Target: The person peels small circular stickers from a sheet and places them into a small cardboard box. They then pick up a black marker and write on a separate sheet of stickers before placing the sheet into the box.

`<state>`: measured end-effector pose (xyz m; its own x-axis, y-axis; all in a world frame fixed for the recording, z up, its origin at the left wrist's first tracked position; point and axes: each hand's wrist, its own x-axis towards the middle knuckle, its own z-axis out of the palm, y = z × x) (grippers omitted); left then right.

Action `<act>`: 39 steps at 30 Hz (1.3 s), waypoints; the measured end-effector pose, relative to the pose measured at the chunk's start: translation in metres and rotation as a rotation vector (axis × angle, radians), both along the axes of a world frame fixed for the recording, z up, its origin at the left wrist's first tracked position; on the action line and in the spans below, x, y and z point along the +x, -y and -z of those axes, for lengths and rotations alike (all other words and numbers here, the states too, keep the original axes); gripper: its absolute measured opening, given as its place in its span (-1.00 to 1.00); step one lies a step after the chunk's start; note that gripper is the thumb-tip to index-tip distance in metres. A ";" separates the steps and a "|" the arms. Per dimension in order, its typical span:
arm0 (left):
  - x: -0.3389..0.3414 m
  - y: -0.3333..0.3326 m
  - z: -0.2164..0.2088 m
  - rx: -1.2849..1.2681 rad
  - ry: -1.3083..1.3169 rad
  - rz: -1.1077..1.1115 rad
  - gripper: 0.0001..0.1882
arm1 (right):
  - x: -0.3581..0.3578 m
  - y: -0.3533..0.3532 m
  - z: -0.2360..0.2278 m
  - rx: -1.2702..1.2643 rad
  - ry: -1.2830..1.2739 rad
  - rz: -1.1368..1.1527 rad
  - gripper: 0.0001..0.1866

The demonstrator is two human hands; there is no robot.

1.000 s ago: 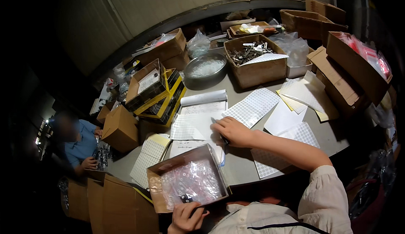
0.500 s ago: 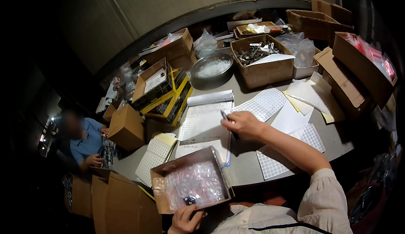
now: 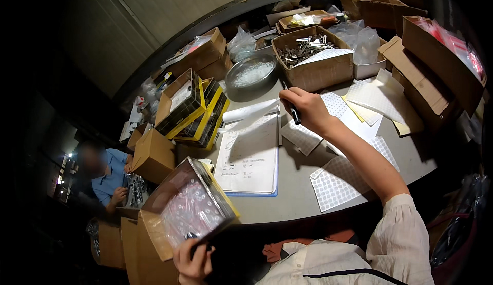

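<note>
My left hand (image 3: 192, 260) grips the near wall of an open cardboard box (image 3: 226, 187), which is tilted and holds clear plastic bags (image 3: 190, 208) with small round pale parts. A small dark piece shows beside my fingers. Closed around a dark pen (image 3: 295, 115), my right hand (image 3: 306, 108) hovers above the table, just right of the blue-edged clipboard. On that clipboard (image 3: 278, 182) lie handwritten sheets (image 3: 246, 162), with a top page (image 3: 251, 111) curled back at the far end. Sheets of round stickers (image 3: 331, 185) are beneath and beside my right forearm.
Beyond the clipboard stand a metal bowl (image 3: 231, 83) of clear bits and a carton (image 3: 323, 74) of metal parts. Black-and-yellow boxes (image 3: 200, 115) are stacked at left. A person in blue (image 3: 109, 169) handles dark items at far left. More cartons (image 3: 441, 69) crowd the right.
My left hand has moved the box left and tilted it, uncovering the clipboard's lower edge. My right hand has moved away and slightly right with the pen. The clipboard's written page shows more fully.
</note>
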<state>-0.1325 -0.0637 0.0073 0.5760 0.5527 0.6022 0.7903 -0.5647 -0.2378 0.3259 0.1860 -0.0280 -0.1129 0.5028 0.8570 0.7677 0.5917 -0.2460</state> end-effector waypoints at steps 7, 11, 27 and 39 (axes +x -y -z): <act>0.001 -0.075 0.022 -0.071 0.051 0.121 -0.71 | 0.022 0.004 0.019 -0.166 0.317 0.243 -0.65; 0.008 -0.102 0.038 -0.087 0.048 0.136 -0.70 | 0.033 0.020 0.027 -0.427 0.337 0.339 -0.59; 0.203 -0.077 0.082 -0.447 0.345 0.718 -0.73 | 0.026 0.206 0.034 -0.885 -0.789 -0.333 -0.34; 0.253 -0.094 0.093 -0.513 0.278 0.547 -0.80 | 0.026 0.212 0.063 -0.871 -1.349 -0.351 -0.39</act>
<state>0.1203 0.0308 -0.0855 0.7118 0.4821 0.5108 0.3619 -0.8750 0.3215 0.3522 -0.0258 -0.0906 0.2303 0.9694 -0.0854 -0.3980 0.0137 -0.9173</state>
